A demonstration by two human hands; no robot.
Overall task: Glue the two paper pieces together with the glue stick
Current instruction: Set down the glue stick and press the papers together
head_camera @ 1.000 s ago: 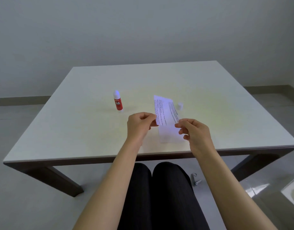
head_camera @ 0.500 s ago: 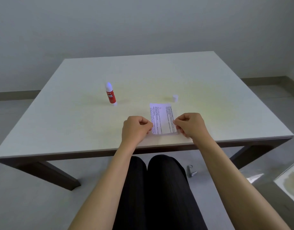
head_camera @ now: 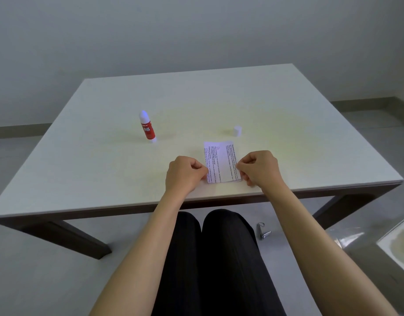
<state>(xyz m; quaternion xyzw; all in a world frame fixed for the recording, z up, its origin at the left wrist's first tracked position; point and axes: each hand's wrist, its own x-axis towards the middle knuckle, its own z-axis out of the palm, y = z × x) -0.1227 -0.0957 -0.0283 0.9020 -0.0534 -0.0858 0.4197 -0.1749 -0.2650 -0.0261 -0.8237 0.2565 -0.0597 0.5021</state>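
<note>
A small white paper (head_camera: 221,161) with printed text lies flat on the pale table (head_camera: 287,124) near its front edge. A second sheet beneath it shows only as a thin edge at the lower right corner. My left hand (head_camera: 185,175) pinches the paper's left edge and my right hand (head_camera: 259,167) pinches its right edge, both resting on the table. The red glue stick (head_camera: 147,127) stands upright and uncapped at the middle left, well away from both hands. Its white cap (head_camera: 237,130) sits just beyond the paper.
The table's front edge runs just under my wrists. My dark-trousered legs are under the table. A small metal object (head_camera: 262,231) lies on the floor at the right, and a pale tray-like thing (head_camera: 399,245) shows at the lower right corner.
The paper was held up tilted above the table a second ago; both hands have lowered it flat onto the table over the sheet beneath. The view has tilted down slightly.
</note>
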